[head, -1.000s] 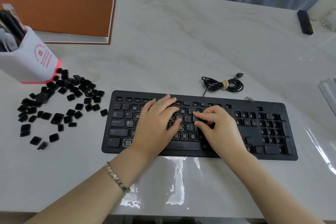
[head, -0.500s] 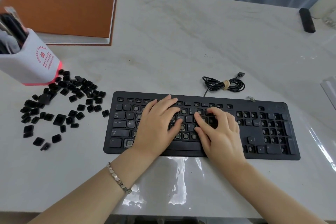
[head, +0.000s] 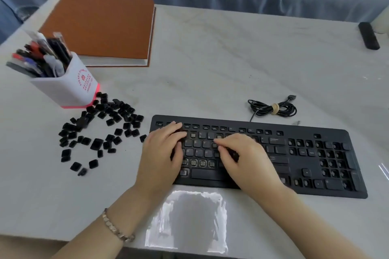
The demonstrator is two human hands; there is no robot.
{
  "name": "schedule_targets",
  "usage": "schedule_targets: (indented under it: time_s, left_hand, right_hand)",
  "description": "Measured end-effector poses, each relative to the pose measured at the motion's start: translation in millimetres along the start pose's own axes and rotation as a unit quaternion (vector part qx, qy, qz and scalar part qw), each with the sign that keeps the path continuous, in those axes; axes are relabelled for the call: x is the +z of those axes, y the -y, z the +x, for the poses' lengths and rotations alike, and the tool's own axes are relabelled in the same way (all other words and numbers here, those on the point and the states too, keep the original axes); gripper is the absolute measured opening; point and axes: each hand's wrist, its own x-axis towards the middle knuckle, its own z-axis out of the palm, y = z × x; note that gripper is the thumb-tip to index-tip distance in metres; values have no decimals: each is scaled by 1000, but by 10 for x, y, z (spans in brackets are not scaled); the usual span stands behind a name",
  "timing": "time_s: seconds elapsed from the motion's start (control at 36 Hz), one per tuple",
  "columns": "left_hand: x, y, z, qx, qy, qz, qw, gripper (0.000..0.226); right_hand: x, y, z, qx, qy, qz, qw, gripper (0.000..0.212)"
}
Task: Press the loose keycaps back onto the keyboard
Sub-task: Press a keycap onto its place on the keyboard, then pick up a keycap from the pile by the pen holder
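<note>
Orange notebook point(head: 101, 27) behind a white pen cup point(head: 69, 88); black bar point(head: 368, 35) far right.

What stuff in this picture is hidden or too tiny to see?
Head view only:
Keys of the keyboard beneath the left hand and right hand: covered by them; whether the right hand pinches a keycap is unclear.
Letters on the loose keycaps: too small, blurred.
Red print on the pen cup: too small to read.

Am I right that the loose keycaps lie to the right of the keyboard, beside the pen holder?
Not quite: the head view shows the keycaps to the left of the keyboard, beside the pen holder.
</note>
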Motion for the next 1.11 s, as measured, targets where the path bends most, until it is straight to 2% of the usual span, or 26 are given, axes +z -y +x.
schedule_targets:
  time_s: [0.08, 0.19, 0.31, 0.39, 0.5, 0.58, 0.86, 0.92, 1.0, 1.11]
  left_hand:
    - [-323, 234, -65, -60, -18, 63, 996, 28]
    - [-649, 576, -138, -177, -11, 161, 971, 38]
    - [-825, 845, -163, -223, 31, 183, 957, 51]
    - [-870, 915, -177, -209, 43, 198, 957, 37]
    - [-873, 967, -190, -167, 25, 163, 972, 47]
    - [-854, 996, -196, -129, 4, 150, 980, 40]
    - [-872, 1051, -132, -66, 6, 181, 981, 35]
    - [-890, 1062, -116, -82, 10, 166, 983, 32]
    - [-907, 1058, -103, -143, 6, 107, 984, 13]
    - [-960, 1043, -82, -215, -37, 28, 975, 13]
  right_hand:
    - [96, 254, 176, -29, 89, 14, 995, 23]
    - [280, 601, 443, -62, 124, 49, 989, 26]
    - [542, 901, 715, -75, 181, 32, 980, 35]
    - [755, 1064, 883, -81, 222, 3, 972, 40]
    - [990, 1175, 1031, -93, 253, -91, 959, 42]
    - [1107, 1234, 1076, -104, 268, -156, 945, 39]
    - [1162, 1365, 969, -125, 237, -256, 929, 35]
    - [1149, 1381, 929, -147, 236, -261, 924, 36]
    - [1146, 1355, 895, -171, 237, -262, 920, 34]
    - [1177, 1258, 919, -144, 240, -204, 938, 36]
